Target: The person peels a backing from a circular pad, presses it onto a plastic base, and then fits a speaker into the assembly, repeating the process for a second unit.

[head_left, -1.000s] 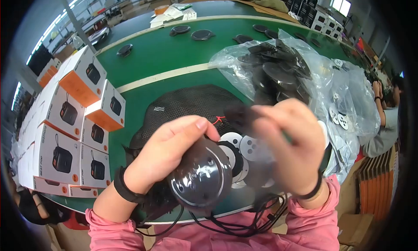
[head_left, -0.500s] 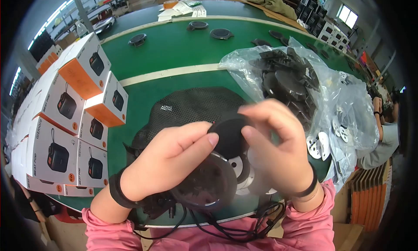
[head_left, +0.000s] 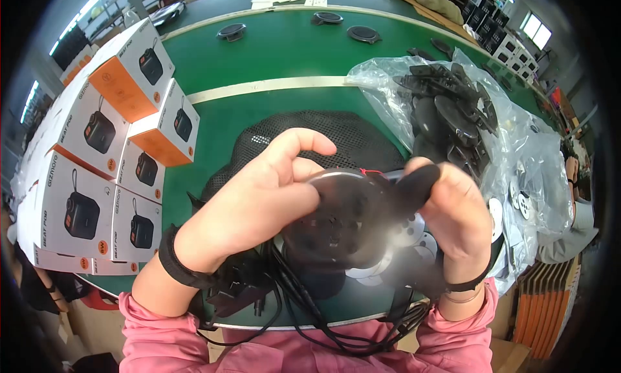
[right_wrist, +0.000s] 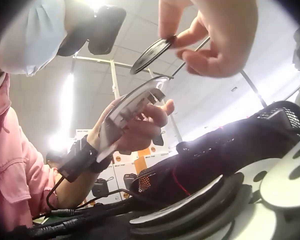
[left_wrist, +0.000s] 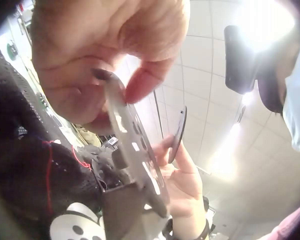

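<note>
My left hand (head_left: pixel 259 195) grips the edge of a glossy dark round plastic cover (head_left: pixel 336 227), held above the table. In the left wrist view the cover (left_wrist: pixel 135 145) is nearly edge-on, with holes and a tab along it. My right hand (head_left: pixel 460 211) pinches a thin black disc (head_left: pixel 419 185) by its edge, to the right of the cover. The right wrist view shows the disc (right_wrist: pixel 152 54) tilted and apart from the cover (right_wrist: pixel 122 117). Underneath lie white discs with holes (right_wrist: pixel 292 180), and behind them a black mesh bag (head_left: pixel 310 127).
White-and-orange speaker boxes (head_left: pixel 81 208) are stacked at left. A clear plastic bag (head_left: pixel 381 75) with black plastic parts (head_left: pixel 453 114) lies at right. Several round black pieces (head_left: pixel 364 34) sit on the green surface (head_left: pixel 272 56) beyond. Black cables (head_left: pixel 304 295) run along the near edge.
Half a second ago both hands were at the black disc above the cover. Now the right hand alone holds it, farther right, and the left hand has lifted the cover. The head view has shifted.
</note>
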Demonstrator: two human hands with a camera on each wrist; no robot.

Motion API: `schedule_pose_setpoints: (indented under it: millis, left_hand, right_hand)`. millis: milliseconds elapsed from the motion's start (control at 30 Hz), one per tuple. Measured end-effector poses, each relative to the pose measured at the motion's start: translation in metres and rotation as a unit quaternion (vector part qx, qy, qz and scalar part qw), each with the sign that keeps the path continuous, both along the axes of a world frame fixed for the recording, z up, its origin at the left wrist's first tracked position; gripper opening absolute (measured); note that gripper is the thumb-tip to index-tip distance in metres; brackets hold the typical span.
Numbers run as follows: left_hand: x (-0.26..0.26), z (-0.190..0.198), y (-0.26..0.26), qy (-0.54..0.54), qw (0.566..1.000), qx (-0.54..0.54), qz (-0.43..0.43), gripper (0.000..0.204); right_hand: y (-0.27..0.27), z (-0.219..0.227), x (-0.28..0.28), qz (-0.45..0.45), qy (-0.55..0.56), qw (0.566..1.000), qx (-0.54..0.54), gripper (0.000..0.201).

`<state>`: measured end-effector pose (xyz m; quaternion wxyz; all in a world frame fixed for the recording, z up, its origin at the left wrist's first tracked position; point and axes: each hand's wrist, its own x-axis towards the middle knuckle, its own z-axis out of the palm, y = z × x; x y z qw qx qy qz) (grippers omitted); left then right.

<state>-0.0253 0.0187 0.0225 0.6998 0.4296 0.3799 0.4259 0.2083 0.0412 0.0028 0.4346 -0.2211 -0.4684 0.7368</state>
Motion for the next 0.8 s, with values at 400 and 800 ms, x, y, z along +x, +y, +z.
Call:
schedule_pose_setpoints:
  millis: [400, 800]
  left_hand:
    - [0.014, 0.004, -0.008, 0.041, 0.997, 0.041, 0.058, 0.036]
    - [0.007, -0.002, -0.007, 0.03, 0.988, 0.147, 0.025, 0.02]
  right_hand:
    - [-0.02, -0.001, -0.024, 0.069, -0.043, 0.985, -0.152, 0.015]
    - [-0.029, 0.007, -0.007, -0.138, -0.135, 0.944, 0.267, 0.018]
